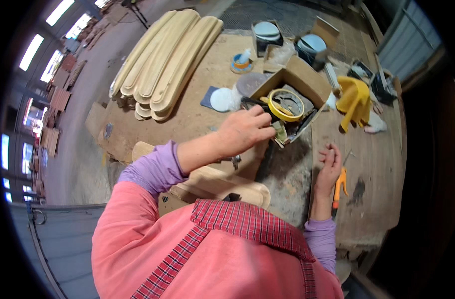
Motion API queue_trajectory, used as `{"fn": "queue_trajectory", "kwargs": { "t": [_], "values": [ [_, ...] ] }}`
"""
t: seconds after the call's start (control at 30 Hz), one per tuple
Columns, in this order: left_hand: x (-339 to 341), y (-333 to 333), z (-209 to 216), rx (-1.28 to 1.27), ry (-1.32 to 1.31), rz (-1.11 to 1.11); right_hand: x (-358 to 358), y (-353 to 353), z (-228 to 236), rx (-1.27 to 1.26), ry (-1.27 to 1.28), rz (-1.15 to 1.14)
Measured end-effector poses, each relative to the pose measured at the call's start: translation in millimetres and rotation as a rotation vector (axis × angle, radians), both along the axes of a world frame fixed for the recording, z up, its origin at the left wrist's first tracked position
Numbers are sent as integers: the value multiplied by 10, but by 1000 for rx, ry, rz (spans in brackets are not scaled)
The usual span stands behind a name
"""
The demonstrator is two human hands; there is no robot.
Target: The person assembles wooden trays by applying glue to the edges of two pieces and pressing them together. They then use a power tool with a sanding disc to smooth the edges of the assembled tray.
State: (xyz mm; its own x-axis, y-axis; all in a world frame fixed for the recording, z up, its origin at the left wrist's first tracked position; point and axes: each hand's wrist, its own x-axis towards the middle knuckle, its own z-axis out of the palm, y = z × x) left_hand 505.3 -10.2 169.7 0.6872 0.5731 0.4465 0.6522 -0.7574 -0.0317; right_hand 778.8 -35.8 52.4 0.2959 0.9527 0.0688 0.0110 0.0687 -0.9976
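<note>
We see the left hand [245,130] with bent fingers at the near left edge of the open cardboard box [312,74], though we cannot tell whether it grips anything; a yellow tape roll [287,118] sits in the box. Nearer to us than the box and to its right, we find the right hand [329,169] with loosely curled fingers, just beside an orange tool [341,183] on the tabletop [382,174]. Left of the box we have a white disc [221,99] and, farther out, stacked pale wooden pieces [162,62], and right of it a yellow glove [354,102].
</note>
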Motion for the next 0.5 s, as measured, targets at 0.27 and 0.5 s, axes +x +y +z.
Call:
{"fn": "queue_trajectory", "kwargs": {
  "t": [0.27, 0.5],
  "values": [
    [1052, -527, -1141, -199, -62, -72, 683, -535, 456, 14, -433, 48],
    [1123, -744, -1379, -326, 3, -182, 562, -327, 71, 150, -1004, 440]
  ]
}}
